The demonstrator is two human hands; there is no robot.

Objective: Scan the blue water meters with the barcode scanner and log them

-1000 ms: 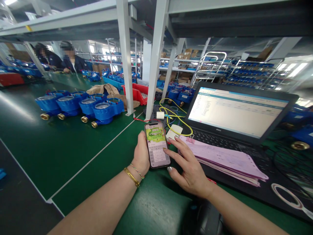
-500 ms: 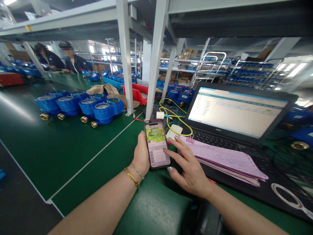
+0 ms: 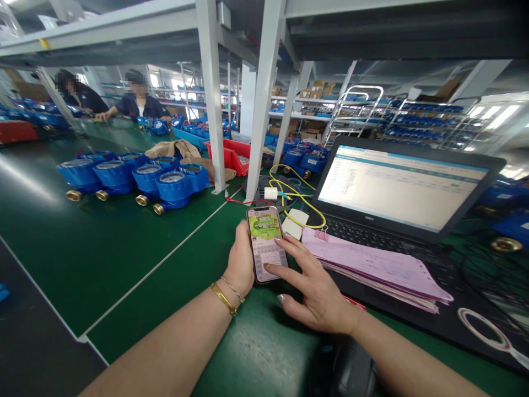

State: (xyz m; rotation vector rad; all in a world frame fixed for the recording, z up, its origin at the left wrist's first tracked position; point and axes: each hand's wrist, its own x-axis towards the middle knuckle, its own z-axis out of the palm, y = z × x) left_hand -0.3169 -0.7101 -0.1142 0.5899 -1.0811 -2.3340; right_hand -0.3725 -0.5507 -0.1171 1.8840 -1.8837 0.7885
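My left hand [image 3: 240, 259] holds a smartphone [image 3: 264, 231] upright from its left side, the fingers behind it hidden. The lit screen shows a green picture above an on-screen keyboard. Over the phone's right side, my right hand [image 3: 309, 284] has its fingers spread, and the index fingertip rests at the keyboard's lower left. Nothing is held in that hand. Beyond it, a stack of pink papers [image 3: 372, 262] with a pink binder clip lies across the front of a black laptop [image 3: 397, 187], whose screen is lit.
Several blue water meters [image 3: 173, 187] with brass ends stand at left. Behind the phone are a yellow cable [image 3: 318, 222], a white charger [image 3: 271, 193] and grey shelf posts [image 3: 264, 99]. A black object [image 3: 343, 369] sits under my right forearm. Two people work at the far left.
My right index finger has moved down and left across the phone's keyboard. The phone has barely shifted. In the background, one person has moved right and stretched an arm out.
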